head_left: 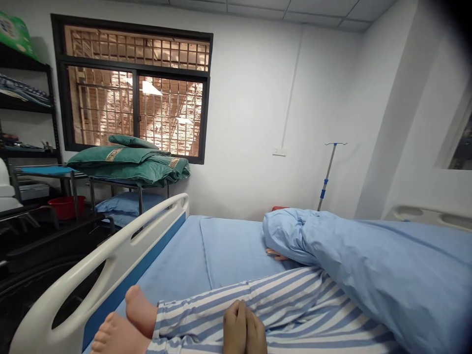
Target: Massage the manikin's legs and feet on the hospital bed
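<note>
My left hand (235, 326) and my right hand (255, 332) are side by side at the bottom middle, touching each other. Their backs face me, the fingers are pressed together and curled away, and nothing shows in them. Just beyond and beneath them in the view are striped trousers (236, 306) on a lying figure that looks like a care manikin. Its bare feet (123, 328) point left. A light blue quilt (354, 250), bunched toward the right, covers its upper part. One of the figure's hands (276, 254) pokes out from under the quilt edge.
A bed (236, 241) with a blue sheet has a pale end board (110, 250) at left. Behind it stand a drip pole (327, 177), a rack with green cushions (136, 160) and a red basin (66, 207). A dark wheelchair (47, 246) is at far left.
</note>
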`<state>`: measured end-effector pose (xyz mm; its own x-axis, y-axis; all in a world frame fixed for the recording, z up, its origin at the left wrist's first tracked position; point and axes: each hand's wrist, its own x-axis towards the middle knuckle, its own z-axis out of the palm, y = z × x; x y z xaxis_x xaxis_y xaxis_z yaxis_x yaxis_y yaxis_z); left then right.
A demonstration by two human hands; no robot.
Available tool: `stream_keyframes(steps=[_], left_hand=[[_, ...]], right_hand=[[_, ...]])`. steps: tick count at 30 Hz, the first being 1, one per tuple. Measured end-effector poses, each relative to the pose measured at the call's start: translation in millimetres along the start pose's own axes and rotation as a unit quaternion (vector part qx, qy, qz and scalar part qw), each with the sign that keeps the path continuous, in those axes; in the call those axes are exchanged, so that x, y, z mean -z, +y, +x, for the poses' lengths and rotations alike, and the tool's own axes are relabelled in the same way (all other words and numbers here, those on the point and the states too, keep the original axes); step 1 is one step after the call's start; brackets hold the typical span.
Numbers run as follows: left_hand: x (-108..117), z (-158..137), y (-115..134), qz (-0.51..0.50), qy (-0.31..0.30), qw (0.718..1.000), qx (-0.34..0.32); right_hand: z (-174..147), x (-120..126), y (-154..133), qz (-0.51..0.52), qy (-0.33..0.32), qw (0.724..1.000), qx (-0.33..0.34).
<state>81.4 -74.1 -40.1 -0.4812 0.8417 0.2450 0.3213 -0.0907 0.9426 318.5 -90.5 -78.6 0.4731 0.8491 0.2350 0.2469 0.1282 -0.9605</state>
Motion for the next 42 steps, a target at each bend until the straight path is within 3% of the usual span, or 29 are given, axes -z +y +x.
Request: stream_keyframes(steps=[2, 4, 8, 12, 16, 22, 27, 30, 33, 39, 42], left_hand=[[10, 8, -2, 0.0, 0.057, 0.998, -0.006], [4, 0, 2, 0.006, 0.019, 1.0, -0.02], [-47, -46, 23, 0.041, -0.166, 0.984, -0.043], [-104, -89, 35, 0.045, -0.209, 0.976, -0.045], [-131, -104, 32, 0.051, -0.228, 0.971, -0.045], [-138, -106, 26, 0.048, -0.237, 0.969, -0.054], [-143, -105, 22, 0.037, -0.233, 0.97, -0.06], [-147, -105, 16, 0.037, -0.232, 0.97, -0.068], [-151, -107, 5, 0.041, -0.22, 0.971, -0.084], [-156, -113, -6, 0.065, -0.188, 0.973, -0.119], [-153, -112, 3, 0.059, -0.216, 0.972, -0.078]], right_hand=[[-1, 0, 2, 0.002, -0.002, 1.0, -0.003], [-1, 1, 5, 0.004, -0.002, 1.0, -0.007], [0, 2, 9, 0.006, 0.004, 1.0, -0.009], [-1, 1, 6, 0.01, 0.005, 1.0, 0.007], [-2, -4, 0, 0.019, 0.002, 1.0, 0.013], [1, 1, -12, 0.031, -0.013, 0.999, -0.004], [15, 18, -48, 0.026, -0.088, 0.996, 0.02], [21, 25, -63, 0.026, -0.101, 0.994, 0.035], [18, 25, -49, 0.017, -0.096, 0.995, 0.036], [0, 20, 19, -0.013, -0.005, 0.999, 0.029], [-4, 23, 22, -0.013, -0.038, 0.999, 0.027]])
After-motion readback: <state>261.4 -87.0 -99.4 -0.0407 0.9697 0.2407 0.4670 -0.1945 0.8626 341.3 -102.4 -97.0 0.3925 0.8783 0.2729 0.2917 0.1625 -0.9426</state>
